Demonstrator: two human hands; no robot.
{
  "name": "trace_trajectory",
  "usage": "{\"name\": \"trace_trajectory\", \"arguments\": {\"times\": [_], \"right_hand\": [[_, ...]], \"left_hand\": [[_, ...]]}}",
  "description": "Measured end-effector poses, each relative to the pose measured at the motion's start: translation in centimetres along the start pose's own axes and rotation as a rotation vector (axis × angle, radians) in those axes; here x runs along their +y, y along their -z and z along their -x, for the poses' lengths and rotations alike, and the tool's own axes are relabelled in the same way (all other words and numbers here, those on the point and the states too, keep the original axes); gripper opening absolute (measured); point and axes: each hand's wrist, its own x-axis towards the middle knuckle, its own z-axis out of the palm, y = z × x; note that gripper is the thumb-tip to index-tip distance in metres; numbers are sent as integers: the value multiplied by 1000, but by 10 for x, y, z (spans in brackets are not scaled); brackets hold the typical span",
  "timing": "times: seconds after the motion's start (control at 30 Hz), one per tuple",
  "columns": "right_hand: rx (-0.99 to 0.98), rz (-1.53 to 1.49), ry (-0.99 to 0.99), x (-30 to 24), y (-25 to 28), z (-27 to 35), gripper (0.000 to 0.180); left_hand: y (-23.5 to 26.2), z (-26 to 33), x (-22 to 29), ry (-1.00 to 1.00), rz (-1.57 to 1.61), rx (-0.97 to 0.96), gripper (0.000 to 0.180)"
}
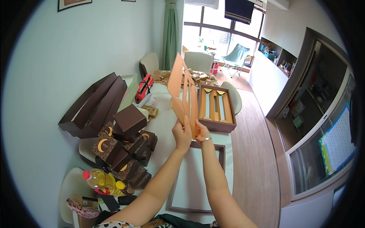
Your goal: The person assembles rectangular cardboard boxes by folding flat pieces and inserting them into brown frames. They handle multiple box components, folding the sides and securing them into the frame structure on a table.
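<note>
A: What are the hands on?

B: Both hold up an orange card insert [182,89], thin and stiff, with long slots cut through it. The left hand [182,133] is closed round its lower edge; the right hand [200,131] pinches the same edge just beside it. The sheet stands upright above both hands, tilted edge-on to the camera.

A: And beneath?

B: A shallow brown tray [218,150] with a pale inside lies on the white table [163,125], directly under the forearms. Further off sits an open brown box [215,108] fitted with a matching orange insert, long compartments, yellow triangles at the top.

A: Packaging?

B: To the left, a heap of dark brown boxes [125,146], some speckled with an orange crescent on the lid, and long brown lids [95,104] leaning on the wall. A yellow oil bottle [99,179] with a red cap lies near the bottom left.
</note>
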Motion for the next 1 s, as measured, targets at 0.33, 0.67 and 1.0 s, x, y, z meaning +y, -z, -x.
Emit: {"name": "trace_trajectory", "arguments": {"times": [0.33,0.67,1.0], "right_hand": [[317,447,244,-54,84,220,29],[653,777,227,47,128,324,34],[600,2052,684,68,55,331,46]], "left_hand": [[125,89,-15,536,496,-265,46],[160,162,-82,677,-64,-400,63],[151,172,-21,-211,-825,-503,59]]}}
